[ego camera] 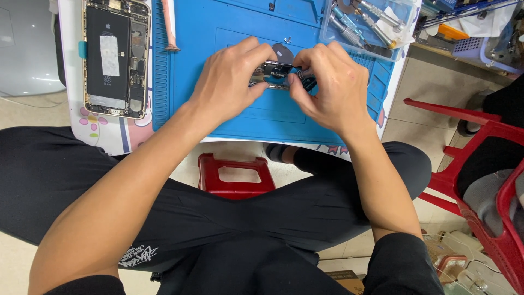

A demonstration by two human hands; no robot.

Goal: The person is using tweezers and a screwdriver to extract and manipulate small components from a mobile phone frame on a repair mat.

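Left hand (232, 82) and right hand (330, 87) pinch a small metal part (275, 74), mostly hidden by fingers.

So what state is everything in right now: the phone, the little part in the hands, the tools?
opened phone: back up, insides bared, lying flat left of the mat
small metal part: pinched between both hands over the blue mat
left hand: fingers closed on the part
right hand: fingers closed on the part
orange-handled tool: lying untouched on the mat
clear tray: open, holding metal tools
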